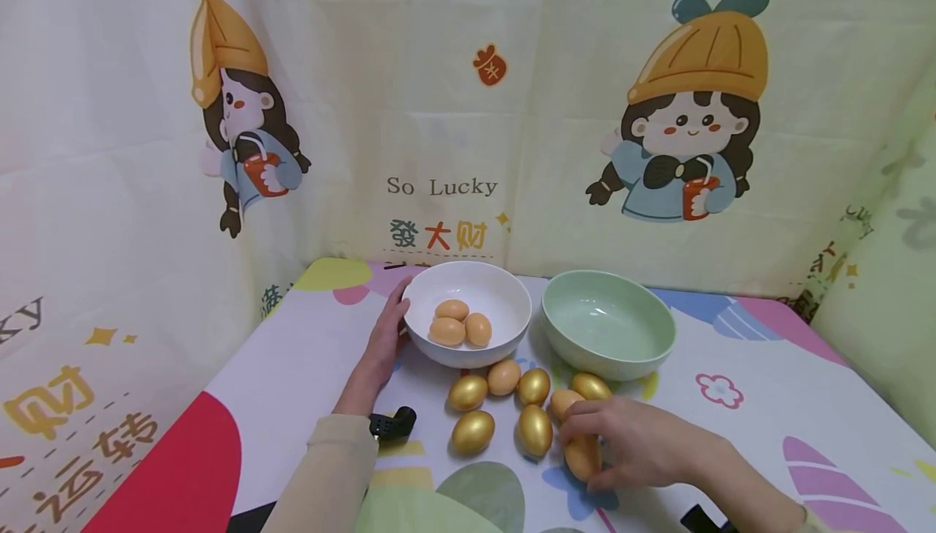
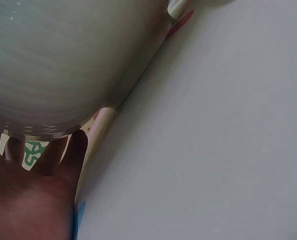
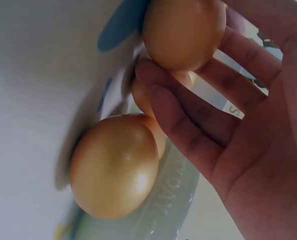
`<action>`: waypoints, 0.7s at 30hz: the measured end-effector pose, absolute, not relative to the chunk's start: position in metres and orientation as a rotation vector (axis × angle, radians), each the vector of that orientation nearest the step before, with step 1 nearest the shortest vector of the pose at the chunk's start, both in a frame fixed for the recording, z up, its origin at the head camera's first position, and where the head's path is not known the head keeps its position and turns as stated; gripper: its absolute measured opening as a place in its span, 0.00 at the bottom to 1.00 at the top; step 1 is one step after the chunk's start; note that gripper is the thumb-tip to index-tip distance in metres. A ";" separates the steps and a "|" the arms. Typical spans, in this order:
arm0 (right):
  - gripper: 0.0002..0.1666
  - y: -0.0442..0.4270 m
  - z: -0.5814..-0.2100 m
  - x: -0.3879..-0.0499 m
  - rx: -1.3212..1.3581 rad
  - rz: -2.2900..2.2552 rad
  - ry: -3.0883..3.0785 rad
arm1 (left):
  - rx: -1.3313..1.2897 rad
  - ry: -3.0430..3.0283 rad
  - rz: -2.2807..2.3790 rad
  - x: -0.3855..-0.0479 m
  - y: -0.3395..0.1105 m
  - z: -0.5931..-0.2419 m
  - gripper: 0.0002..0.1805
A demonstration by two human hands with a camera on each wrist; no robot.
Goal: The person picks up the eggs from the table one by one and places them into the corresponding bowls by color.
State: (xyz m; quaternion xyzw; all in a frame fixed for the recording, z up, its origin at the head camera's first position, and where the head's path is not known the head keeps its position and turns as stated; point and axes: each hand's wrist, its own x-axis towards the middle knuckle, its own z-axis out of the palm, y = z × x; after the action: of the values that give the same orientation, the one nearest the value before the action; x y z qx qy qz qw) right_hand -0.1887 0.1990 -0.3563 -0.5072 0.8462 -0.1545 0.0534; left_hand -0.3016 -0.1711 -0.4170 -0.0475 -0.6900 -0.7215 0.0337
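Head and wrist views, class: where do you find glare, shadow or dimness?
Head view: small glints on the gold eggs and green bowl; right wrist view: a glint on the lowest egg, its shadow on the table; left wrist view: dim, the white bowl looking grey.

gold eggs (image 1: 472, 433), near middle: smooth, metallic-looking, glossy | brown eggs (image 1: 504, 377): smooth shell, soft sheen | white bowl (image 1: 504, 297), left: smooth, glossy | green bowl (image 1: 607, 322), right: smooth, glossy | backdrop (image 1: 556, 151), far: matt, creased cloth | table cover (image 1: 775, 370): smooth, mostly matt | left sleeve (image 1: 322, 476): matt cloth
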 end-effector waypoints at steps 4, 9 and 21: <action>0.27 0.200 -0.357 -0.187 -1.558 -0.460 2.582 | -0.151 -2.116 -2.219 -0.302 -0.171 -0.418 0.31; 0.26 0.202 -0.353 -0.186 -1.528 -0.513 2.543 | -0.169 -2.103 -2.227 -0.304 -0.172 -0.419 0.29; 0.26 0.197 -0.338 -0.201 -1.609 -0.671 2.499 | -0.152 -2.119 -2.211 -0.303 -0.171 -0.419 0.30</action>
State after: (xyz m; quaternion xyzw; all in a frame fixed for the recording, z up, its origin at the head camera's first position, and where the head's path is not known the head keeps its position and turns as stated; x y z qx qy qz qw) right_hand -0.2007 0.1969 -0.3377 -0.5273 0.8194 -0.2198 0.0472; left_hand -0.3030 -0.1714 -0.4187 -0.0496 -0.6906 -0.7206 0.0375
